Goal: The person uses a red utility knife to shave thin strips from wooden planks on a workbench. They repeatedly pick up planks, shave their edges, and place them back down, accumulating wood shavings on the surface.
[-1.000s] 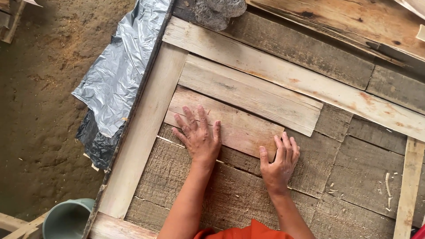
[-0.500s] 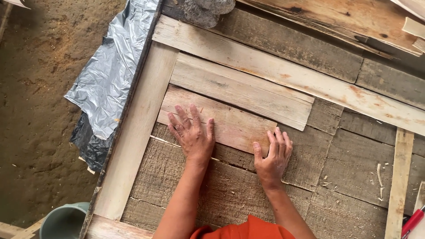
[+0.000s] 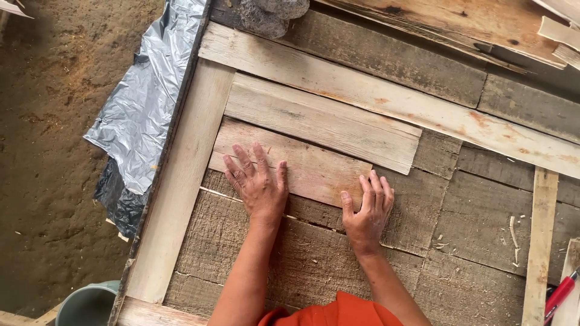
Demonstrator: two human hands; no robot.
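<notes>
Left hand: my left hand lies flat, fingers spread, palm down on the short plank, gripping nothing.
Right hand: my right hand lies flat too, fingers on the short plank's right end, heel on the worktop.
Short plank: lies inside the pale frame, against a longer plank above it, its left end at the frame's left board.
Around: silver plastic sheet hangs off the left edge; a grey bucket stands below on the dirt floor.
</notes>
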